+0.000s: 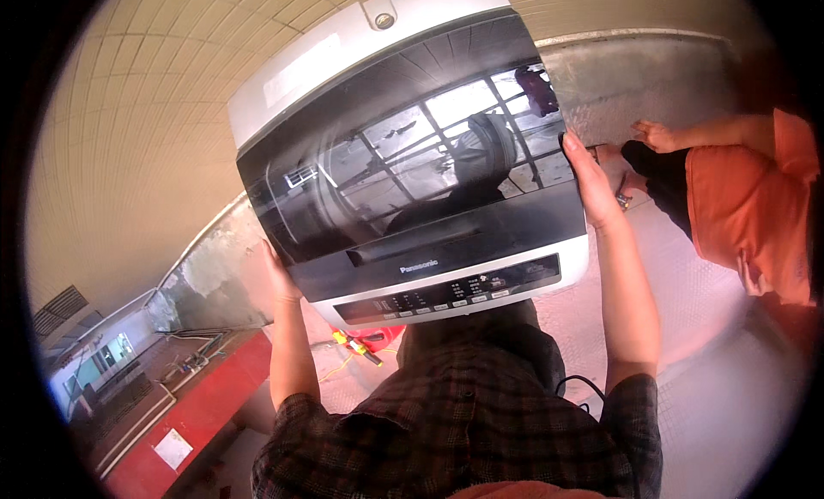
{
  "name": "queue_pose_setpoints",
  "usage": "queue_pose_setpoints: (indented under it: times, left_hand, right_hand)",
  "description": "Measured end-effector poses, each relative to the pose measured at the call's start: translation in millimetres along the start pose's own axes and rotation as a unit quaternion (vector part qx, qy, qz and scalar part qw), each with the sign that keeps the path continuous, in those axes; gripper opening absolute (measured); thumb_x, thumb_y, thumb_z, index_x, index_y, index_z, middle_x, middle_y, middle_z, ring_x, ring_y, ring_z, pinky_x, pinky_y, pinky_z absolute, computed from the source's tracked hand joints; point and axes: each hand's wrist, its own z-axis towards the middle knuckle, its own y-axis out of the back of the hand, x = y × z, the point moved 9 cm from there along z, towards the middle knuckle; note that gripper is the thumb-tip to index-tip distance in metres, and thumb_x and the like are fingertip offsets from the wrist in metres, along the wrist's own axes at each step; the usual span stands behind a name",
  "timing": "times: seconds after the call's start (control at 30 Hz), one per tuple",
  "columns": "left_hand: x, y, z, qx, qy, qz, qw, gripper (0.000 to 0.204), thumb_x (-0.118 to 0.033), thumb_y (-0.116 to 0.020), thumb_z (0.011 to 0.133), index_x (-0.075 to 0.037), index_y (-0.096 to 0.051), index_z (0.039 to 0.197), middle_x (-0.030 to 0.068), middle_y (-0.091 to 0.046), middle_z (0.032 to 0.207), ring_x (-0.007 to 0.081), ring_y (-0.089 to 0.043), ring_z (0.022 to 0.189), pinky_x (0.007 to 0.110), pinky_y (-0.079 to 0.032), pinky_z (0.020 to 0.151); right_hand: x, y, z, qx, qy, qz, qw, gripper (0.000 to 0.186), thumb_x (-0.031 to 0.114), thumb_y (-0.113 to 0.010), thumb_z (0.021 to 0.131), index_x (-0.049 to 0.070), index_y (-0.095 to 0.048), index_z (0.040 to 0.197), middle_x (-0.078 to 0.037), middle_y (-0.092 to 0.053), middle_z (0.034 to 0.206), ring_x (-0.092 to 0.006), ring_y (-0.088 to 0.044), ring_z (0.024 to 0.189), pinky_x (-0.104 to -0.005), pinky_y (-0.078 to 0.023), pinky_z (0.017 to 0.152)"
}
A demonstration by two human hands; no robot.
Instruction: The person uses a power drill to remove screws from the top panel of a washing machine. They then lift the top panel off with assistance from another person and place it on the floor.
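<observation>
In front of me is a washing machine top cover (pixel 515 229), with a dark glossy lid, a white rear section and a control strip along its near edge. It is tilted, and the lid reflects window panes and a person's dark outline. My left hand (pixel 280 276) grips its left side near the front corner. My right hand (pixel 592 183) presses against the right side, higher up, with the thumb along the edge. The other fingers of both hands are mostly hidden. Whether a machine body sits beneath the cover, I cannot tell.
At the right is a co-worker in an orange shirt (pixel 747 216). A yellow-and-black tool (pixel 358 347) lies by a red object below the cover. Black cable (pixel 584 381) loops beside my right arm. A red ledge (pixel 197 413) stands at lower left, and a stained wall (pixel 215 267) runs behind.
</observation>
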Motion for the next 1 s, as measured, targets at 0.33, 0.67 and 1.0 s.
queue_pose_setpoints:
  times: [0.33,0.67,1.0]
  left_hand:
    - [15,-2,-39,-0.012,-0.007,0.068,0.998,0.078,-0.069,-0.04,0.099,-0.011,-0.045,0.151,0.0062,-0.055,0.147,0.0276,-0.053,0.132,0.042,-0.039,0.113]
    - [33,35,-36,0.0,-0.084,0.048,0.995,0.071,-0.058,-0.034,0.105,-0.004,-0.043,0.151,0.0123,-0.053,0.147,0.0254,-0.051,0.134,0.039,-0.036,0.115]
    - [-58,-23,-54,0.101,-0.249,0.284,0.92,0.079,-0.034,-0.048,0.103,0.003,-0.008,0.16,0.0207,-0.011,0.168,0.0302,-0.008,0.156,0.038,-0.008,0.124]
  right_hand:
    - [6,-3,-12,-0.036,-0.084,-0.051,0.994,0.078,0.055,-0.048,0.103,-0.007,-0.041,0.15,-0.018,-0.04,0.157,-0.0244,-0.037,0.145,-0.0307,-0.024,0.119]
    - [18,-6,-25,-0.164,-0.07,-0.1,0.979,0.082,0.059,-0.052,0.1,-0.01,-0.047,0.145,-0.014,-0.051,0.145,-0.0209,-0.049,0.129,-0.0284,-0.034,0.111]
    - [86,-62,-36,-0.181,0.015,-0.237,0.954,0.073,0.049,-0.049,0.104,-0.007,-0.04,0.149,-0.015,-0.044,0.153,-0.0218,-0.039,0.141,-0.0314,-0.025,0.118]
